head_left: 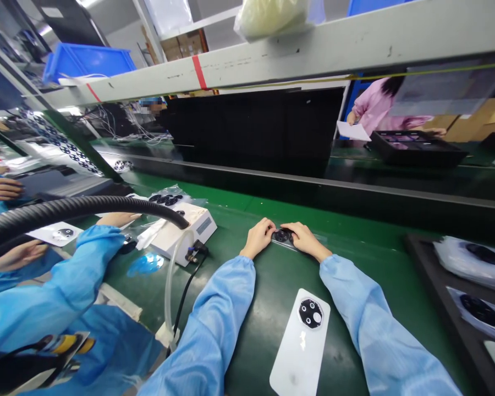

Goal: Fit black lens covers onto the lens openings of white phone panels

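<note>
My left hand (258, 236) and my right hand (304, 238) meet on the green belt (355, 247), fingers curled around a small black round camera piece (282, 236) in a clear wrapper. Both hands pinch it from either side. Nearer to me, between my blue sleeves, a white phone back cover (301, 344) lies flat with a black round camera ring (311, 313) at its top end.
A white box device (185, 231) with a hose and black cable stands at the left. A co-worker's blue sleeve (86, 258) reaches beside it. A black tray (457, 297) holds bagged parts at the right. Across the belt, a person in pink holds a sheet.
</note>
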`<state>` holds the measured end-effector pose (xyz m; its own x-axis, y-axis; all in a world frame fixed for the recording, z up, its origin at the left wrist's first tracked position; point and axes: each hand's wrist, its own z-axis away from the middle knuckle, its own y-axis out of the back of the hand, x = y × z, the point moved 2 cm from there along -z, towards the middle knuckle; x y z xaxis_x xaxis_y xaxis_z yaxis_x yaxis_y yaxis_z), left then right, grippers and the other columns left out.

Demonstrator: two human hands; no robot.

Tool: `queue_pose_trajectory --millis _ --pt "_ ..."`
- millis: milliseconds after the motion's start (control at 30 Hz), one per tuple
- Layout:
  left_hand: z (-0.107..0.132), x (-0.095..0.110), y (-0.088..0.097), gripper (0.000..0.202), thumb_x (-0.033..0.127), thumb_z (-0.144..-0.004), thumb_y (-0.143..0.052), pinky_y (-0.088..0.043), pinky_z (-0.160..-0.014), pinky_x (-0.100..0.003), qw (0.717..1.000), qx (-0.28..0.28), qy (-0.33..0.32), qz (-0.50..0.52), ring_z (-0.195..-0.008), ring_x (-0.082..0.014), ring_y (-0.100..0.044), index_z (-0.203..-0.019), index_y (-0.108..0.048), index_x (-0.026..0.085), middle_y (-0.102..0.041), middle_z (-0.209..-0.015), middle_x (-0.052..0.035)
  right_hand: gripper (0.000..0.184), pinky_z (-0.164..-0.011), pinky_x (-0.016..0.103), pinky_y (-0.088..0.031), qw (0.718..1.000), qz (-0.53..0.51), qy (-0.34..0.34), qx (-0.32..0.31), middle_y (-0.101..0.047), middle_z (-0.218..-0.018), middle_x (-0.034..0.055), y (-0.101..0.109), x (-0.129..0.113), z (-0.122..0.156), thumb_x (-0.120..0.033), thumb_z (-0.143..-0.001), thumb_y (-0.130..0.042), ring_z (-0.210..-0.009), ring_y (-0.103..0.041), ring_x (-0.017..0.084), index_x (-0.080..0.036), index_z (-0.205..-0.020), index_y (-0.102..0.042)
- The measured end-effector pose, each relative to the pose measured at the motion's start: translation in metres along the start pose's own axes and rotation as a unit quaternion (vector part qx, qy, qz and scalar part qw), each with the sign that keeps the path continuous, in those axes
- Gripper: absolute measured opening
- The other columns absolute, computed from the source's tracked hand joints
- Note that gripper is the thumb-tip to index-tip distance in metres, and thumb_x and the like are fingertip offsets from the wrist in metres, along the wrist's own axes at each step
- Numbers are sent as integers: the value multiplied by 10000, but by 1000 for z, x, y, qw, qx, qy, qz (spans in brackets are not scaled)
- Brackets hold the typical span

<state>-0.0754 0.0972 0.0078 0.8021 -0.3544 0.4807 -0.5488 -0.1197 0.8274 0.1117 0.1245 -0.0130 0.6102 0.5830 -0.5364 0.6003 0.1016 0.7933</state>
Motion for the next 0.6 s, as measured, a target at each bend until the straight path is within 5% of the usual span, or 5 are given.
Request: queue_pose_trajectory --millis 367,600 --pt "-11 -7 -11 240 328 -942 -557 -558 -787 -361 999 -27 20 -10 -885 -165 -642 -1104 -612 160 -646 -1081 -69 310 -932 458 -495 999 -42 -13 16 -574 -1261 88 -5 7 0 -358 -938 -559 -1090 -584 221 -201 -1205 -578" --pt "-4 0 -6 238 321 -942 -557 -551 -815 -378 1000 6 -19 -5 -929 -178 -638 -1109 -611 161 -640 -1104 -73 304 -925 452 -499 994 -108 -18 12 -581 -1249 87 -5 6 2 -361 -937 -560 -1078 -587 218 -198 -1193 -583"
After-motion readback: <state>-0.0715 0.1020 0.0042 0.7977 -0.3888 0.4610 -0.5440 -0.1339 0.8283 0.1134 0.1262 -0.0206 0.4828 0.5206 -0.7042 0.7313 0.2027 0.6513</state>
